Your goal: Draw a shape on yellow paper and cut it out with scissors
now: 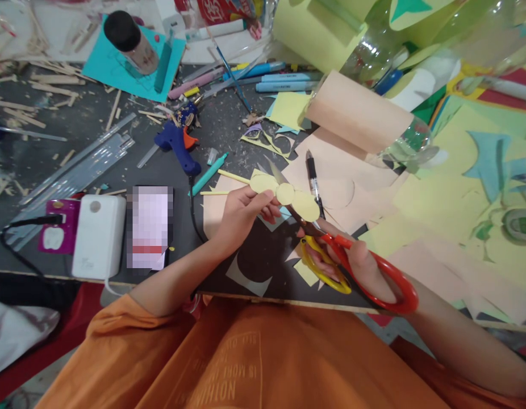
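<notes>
Between the thumb and fingers of my left hand (243, 213) is a pale yellow paper cutout (304, 205) with rounded lobes and a small disc at its middle. My right hand (365, 264) is wrapped round a pair of scissors (340, 243) with one red and one yellow handle loop. The blades pass behind the cutout, and a tip shows above it, so I cannot tell whether they touch the paper. A black pen (313, 176) lies just beyond the cutout on peach paper (335, 165).
A blue glue gun (178, 145) with its cord lies left of my hands, near a teal marker (208, 173). Further left are a phone (149, 227) and a white power bank (99, 236). A paper-wrapped bottle (360, 113) lies behind. Yellow paper (442, 182) covers the right side.
</notes>
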The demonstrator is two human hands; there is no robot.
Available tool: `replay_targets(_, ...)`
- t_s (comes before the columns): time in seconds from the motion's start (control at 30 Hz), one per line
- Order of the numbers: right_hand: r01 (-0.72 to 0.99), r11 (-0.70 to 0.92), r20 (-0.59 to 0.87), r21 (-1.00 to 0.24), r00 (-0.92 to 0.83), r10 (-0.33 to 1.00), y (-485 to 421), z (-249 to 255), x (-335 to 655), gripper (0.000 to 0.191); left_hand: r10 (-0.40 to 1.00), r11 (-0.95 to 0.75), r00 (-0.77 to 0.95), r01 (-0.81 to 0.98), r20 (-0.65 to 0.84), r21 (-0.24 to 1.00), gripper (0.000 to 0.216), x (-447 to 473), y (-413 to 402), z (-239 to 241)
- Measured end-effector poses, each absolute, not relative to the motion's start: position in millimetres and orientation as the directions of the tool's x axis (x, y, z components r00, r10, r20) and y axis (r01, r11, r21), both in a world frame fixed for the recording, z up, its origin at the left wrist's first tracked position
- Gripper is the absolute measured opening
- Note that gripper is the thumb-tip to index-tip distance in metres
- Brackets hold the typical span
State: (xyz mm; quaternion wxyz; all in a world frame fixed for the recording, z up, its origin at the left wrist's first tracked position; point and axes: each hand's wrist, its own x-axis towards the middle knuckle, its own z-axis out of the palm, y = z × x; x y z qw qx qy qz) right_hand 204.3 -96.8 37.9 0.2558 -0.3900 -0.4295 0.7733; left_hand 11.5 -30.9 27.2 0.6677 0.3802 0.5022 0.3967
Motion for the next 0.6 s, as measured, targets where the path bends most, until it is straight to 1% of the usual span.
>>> replay_targets(0.13, -0.032, -0.508, -0.403, -0.861, -0.567, 0.718, -94.3, 43.3, 205.8, 0.074, 0.912, 0.399, 0.168, -0.146, -0.375, 0.905, 0.023, 11.4, -29.9, 27.2)
replay_targets(0.23, 0.008, -0.523, -0.435, -0.852, -0.566, 0.700, -91.8, 50.4, 207.6, 0.072, 0.915, 0.390, 0.169, -0.148, -0.366, 0.909, 0.024, 11.2, -29.6, 26.9)
replay_targets(0.37, 0.048, -0.560, -0.488, -0.827, -0.554, 0.674, -89.9, 55.7, 208.6, 0.074, 0.918, 0.384, 0.168, -0.139, -0.360, 0.913, 0.026, 11.3, -29.5, 26.5)
replay_targets(0.5, 0.063, -0.537, -0.483, -0.841, -0.535, 0.693, -91.3, 53.0, 208.6, 0.077, 0.911, 0.399, 0.154, -0.094, -0.382, 0.912, 0.027, 11.7, -28.7, 26.3)
replay_targets(0.6, 0.111, -0.523, -0.497, -0.845, -0.520, 0.695, -93.6, 50.7, 209.8, 0.080, 0.914, 0.393, 0.155, -0.102, -0.376, 0.914, 0.027, 11.4, -27.8, 26.1)
